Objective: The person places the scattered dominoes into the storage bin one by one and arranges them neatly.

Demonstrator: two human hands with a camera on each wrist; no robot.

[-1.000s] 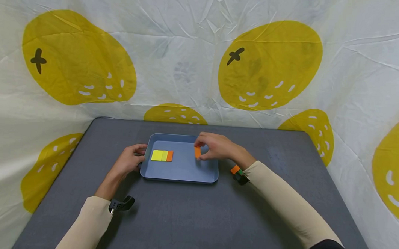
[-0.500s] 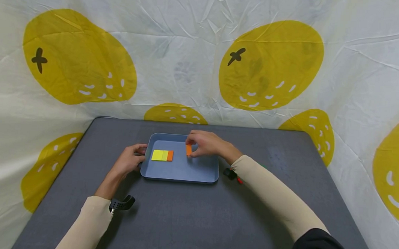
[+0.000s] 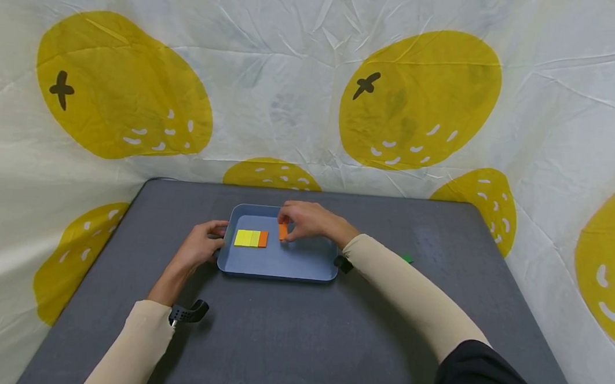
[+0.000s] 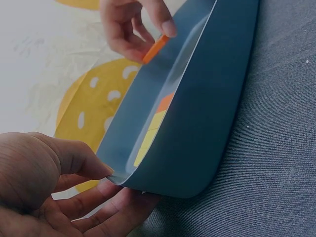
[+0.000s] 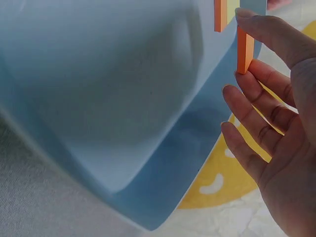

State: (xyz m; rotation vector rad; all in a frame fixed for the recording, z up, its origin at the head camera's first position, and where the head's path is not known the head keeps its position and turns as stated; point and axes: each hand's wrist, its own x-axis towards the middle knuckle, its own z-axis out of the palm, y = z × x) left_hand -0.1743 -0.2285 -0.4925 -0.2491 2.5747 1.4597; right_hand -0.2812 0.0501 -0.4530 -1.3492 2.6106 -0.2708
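The right hand (image 3: 306,222) pinches an orange block (image 3: 283,231) between thumb and fingers, above the blue tray (image 3: 303,267), just right of the yellow-and-orange row (image 3: 250,238). The left hand (image 3: 200,247) grips the tray's left rim, fingers curled.

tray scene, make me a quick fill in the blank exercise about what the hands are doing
1. The right hand pinches a small block whose colour is ____.
2. The left hand holds the rim of the blue ____.
3. The row of blocks lying in the tray has yellow pieces and, at its right end, an ____ piece.
4. The tray rests on a ____ table.

Missing words: orange; tray; orange; grey
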